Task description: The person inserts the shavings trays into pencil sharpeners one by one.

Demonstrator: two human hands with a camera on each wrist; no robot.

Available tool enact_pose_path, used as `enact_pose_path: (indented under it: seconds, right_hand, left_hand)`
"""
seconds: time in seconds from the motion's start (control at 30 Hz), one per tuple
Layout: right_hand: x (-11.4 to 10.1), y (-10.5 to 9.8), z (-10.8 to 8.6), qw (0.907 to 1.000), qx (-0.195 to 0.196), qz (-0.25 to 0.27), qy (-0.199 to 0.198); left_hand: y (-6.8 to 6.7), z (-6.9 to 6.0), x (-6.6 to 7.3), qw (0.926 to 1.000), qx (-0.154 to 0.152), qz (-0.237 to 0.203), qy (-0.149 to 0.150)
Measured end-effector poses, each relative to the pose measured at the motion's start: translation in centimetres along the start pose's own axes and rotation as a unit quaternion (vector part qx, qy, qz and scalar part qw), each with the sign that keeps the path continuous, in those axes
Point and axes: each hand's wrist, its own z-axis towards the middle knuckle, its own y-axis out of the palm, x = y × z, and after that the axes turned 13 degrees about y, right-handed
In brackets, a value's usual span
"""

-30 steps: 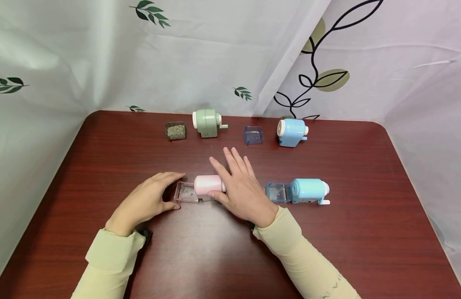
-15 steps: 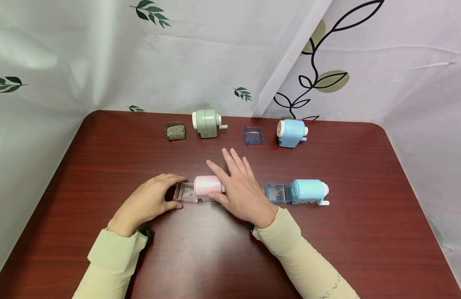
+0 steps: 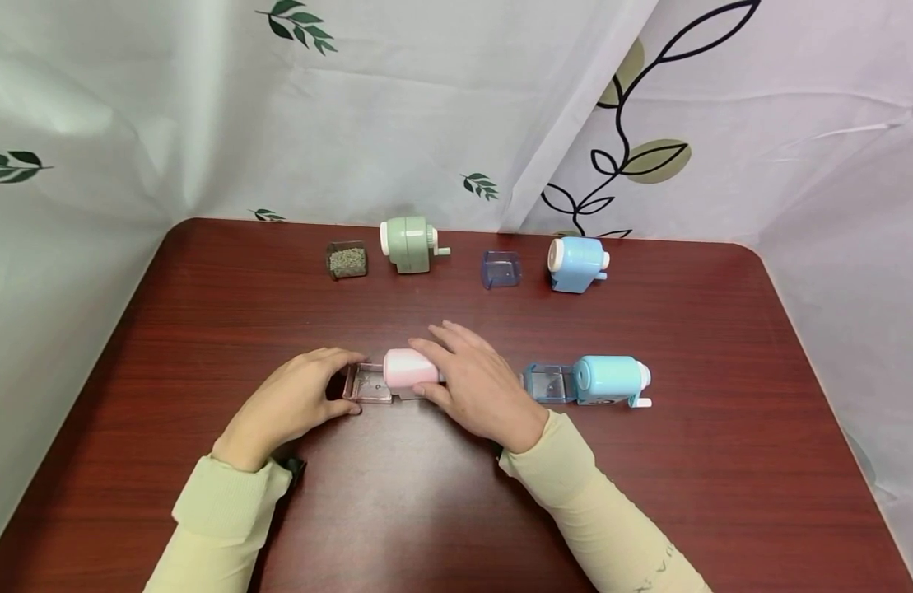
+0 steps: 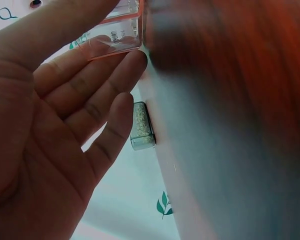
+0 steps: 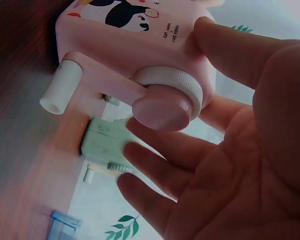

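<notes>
A leaf-printed white curtain (image 3: 367,123) backs a reddish-brown wood-grain table (image 3: 426,511). The right hand (image 3: 482,383) reaches in palm down, thumb and index finger pinching the pink crank pencil sharpener (image 3: 412,369), its other fingers extended past the far side. The left hand (image 3: 293,399) forms a C, thumb near and fingers far, gripping the sides of the clear pink drawer (image 3: 369,383). That sharpener sits on the table between the hands, its left end against the drawer; whether the drawer is partly inserted cannot be told.

Turquoise (image 3: 610,375), sage-green (image 3: 409,245) and light-blue (image 3: 577,262) sharpeners stand apart, each with a drawer to its left; the smoky drawer (image 3: 347,245) beside the green one holds shavings (image 3: 349,263).

Only the right wrist view shows the pink crank arm (image 5: 107,75), its white handle (image 5: 62,87) and the panda print (image 5: 125,15). The left wrist view alone reveals small lettering (image 4: 117,36) on the drawer wall.
</notes>
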Motion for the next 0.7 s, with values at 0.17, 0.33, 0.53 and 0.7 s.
enact_pose_path:
  seconds: [0.17, 0.33, 0.53, 0.7]
  right_hand:
    - [0.05, 0.03, -0.03, 0.9988, -0.018, 0.045, 0.005]
    - [0.11, 0.12, 0.02, 0.9972, -0.026, 0.07, 0.009]
    - [0.08, 0.1, 0.08, 0.997, -0.026, 0.072, 0.009]
    - [0.07, 0.08, 0.12, 0.9971, -0.024, 0.072, 0.008]
  left_hand:
    - [0.09, 0.07, 0.02, 1.0, 0.005, -0.006, 0.006]
    - [0.18, 0.17, 0.2, 0.9998, 0.012, -0.003, 0.016]
    - [0.3, 0.39, 0.36, 0.9996, 0.015, -0.004, 0.024]
    - [0.37, 0.52, 0.4, 0.9994, 0.014, -0.006, 0.03]
